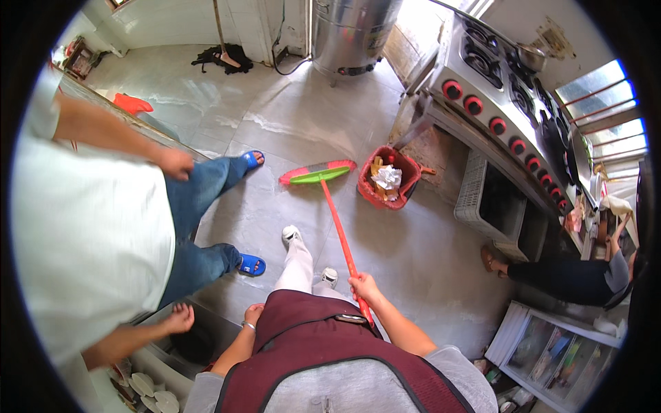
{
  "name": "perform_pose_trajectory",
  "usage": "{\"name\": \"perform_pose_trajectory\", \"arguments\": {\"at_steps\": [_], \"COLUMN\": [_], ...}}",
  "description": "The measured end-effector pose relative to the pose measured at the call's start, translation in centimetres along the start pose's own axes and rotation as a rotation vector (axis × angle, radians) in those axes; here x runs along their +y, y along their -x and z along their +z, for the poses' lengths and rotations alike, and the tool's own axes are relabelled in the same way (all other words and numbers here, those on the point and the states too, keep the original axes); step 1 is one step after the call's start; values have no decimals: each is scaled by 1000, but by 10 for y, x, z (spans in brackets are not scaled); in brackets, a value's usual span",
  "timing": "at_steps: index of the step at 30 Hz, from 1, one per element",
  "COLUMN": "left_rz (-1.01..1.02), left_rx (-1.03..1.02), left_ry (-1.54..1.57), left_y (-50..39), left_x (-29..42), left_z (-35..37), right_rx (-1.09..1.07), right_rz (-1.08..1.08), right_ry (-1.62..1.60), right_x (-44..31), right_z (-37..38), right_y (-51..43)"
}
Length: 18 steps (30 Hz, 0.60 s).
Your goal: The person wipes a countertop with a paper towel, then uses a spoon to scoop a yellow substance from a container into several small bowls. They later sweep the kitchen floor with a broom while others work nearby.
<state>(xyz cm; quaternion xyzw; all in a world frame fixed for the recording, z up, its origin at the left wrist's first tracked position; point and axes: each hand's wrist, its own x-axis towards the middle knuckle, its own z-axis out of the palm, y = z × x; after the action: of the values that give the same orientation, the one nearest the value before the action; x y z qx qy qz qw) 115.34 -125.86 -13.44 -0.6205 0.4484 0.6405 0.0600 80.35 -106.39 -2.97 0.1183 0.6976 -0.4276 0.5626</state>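
Observation:
My right hand [364, 287] grips the orange handle [338, 225] of a broom near its upper end. The broom's green head [321, 175], with pink and grey bristles, rests on the tiled floor ahead of my feet. Just right of the bristles stands a waste bin with a red bag liner [367, 190], holding crumpled white paper [388, 178] and yellowish scraps. Down beside my maroon apron [304, 325] hangs my left hand [252, 315], a bracelet at its wrist. The apron partly hides its fingers, and nothing shows in it.
A person in a white shirt [93, 222] and blue slides stands close at left. Another person [563, 279] is at far right by a glass-topped freezer [557, 351]. A gas stove [496, 88] stands above grey plastic crates [483, 191]. Farther off are a steel cylinder [351, 36] and a mop [224, 57].

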Motion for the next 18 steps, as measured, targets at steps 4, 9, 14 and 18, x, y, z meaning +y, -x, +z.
{"name": "perform_pose_trajectory", "arguments": {"at_steps": [4, 9, 14, 18], "left_rz": [60, 77, 14, -51], "left_rx": [-39, -24, 35, 57], "left_ry": [-112, -128, 143, 153], "left_y": [-35, -60, -61, -67], "left_x": [16, 79, 106, 89], "left_z": [6, 16, 28, 38], "right_rx": [83, -44, -144, -331], "right_rz": [-100, -143, -81, -340], "right_ry": [132, 406, 708, 1028], "right_x": [-90, -197, -245, -282], "right_z": [6, 1, 3, 42], "right_y": [-68, -65, -21, -71]}}
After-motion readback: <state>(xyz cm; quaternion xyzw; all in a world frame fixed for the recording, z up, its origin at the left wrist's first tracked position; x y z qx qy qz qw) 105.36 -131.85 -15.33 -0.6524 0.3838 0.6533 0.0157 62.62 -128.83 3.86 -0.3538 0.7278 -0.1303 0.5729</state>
